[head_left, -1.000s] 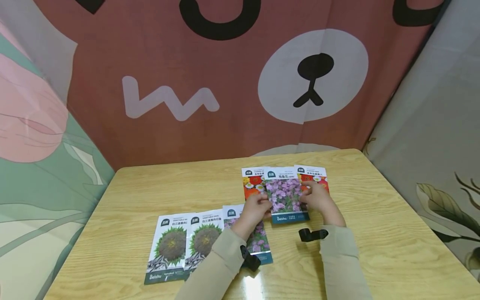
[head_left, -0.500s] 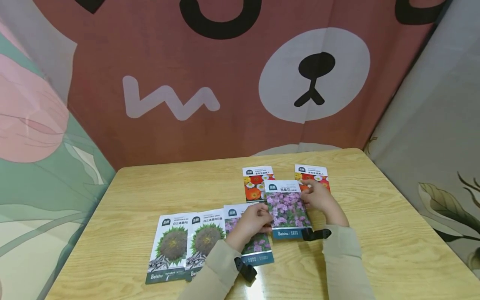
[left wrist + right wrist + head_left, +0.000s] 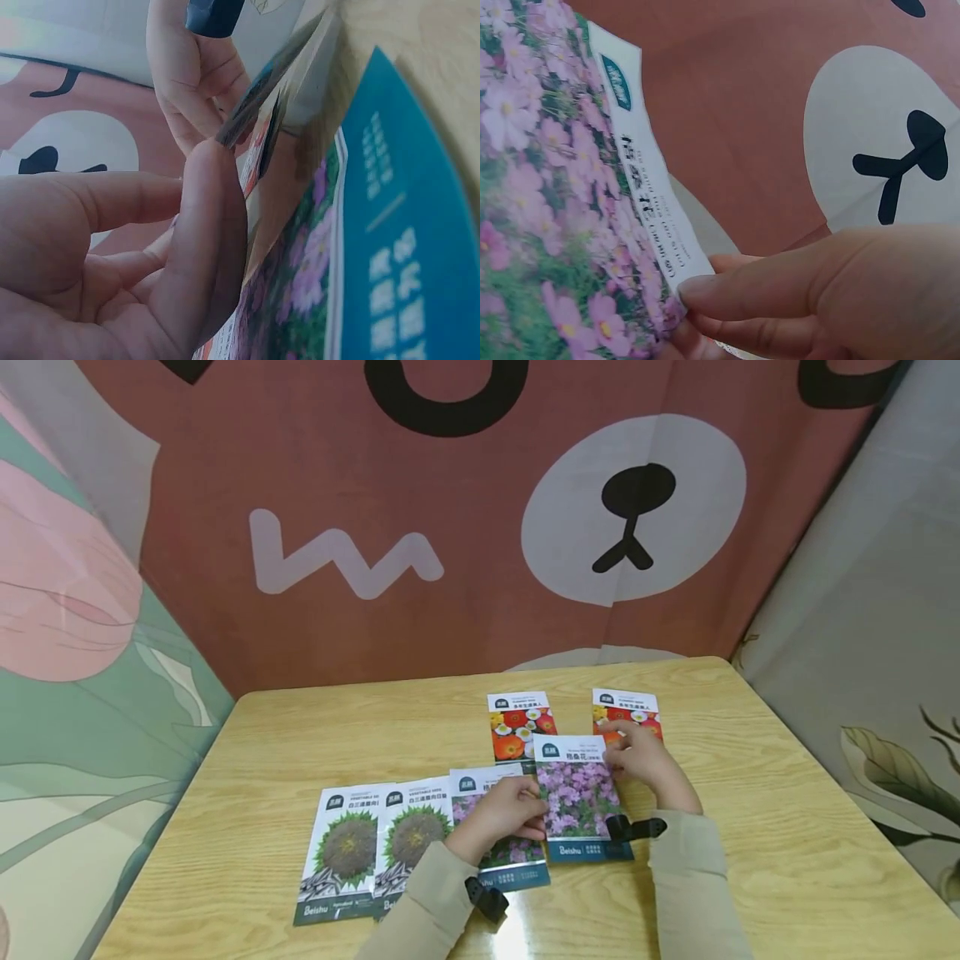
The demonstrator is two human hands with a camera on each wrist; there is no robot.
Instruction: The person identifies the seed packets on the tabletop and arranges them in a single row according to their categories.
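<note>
A seed packet with pink flowers [image 3: 576, 797] is held between both hands above the table. My right hand [image 3: 643, 758] pinches its upper right edge; in the right wrist view the thumb [image 3: 742, 292] lies over the packet's white top strip. At its left edge my left hand [image 3: 506, 817] pinches the packet with thumb and fingers, seen edge-on in the left wrist view. Under the left hand lies a second pink-flower packet [image 3: 517, 870], partly covered. Behind the held packet are two red-and-orange flower packets [image 3: 517, 727], [image 3: 630, 706], the right one partly hidden by the right hand.
Two sunflower packets [image 3: 348, 852], [image 3: 414, 837] lie overlapping at the left, beside the second pink-flower packet. They rest on a light wooden table [image 3: 300, 735]. A bear-print curtain [image 3: 420, 635] hangs behind its far edge.
Both hands have drawn the held pink-flower packet toward the person, down from between the red-and-orange packets, uncovering more of these. The lying packets stay where they were.
</note>
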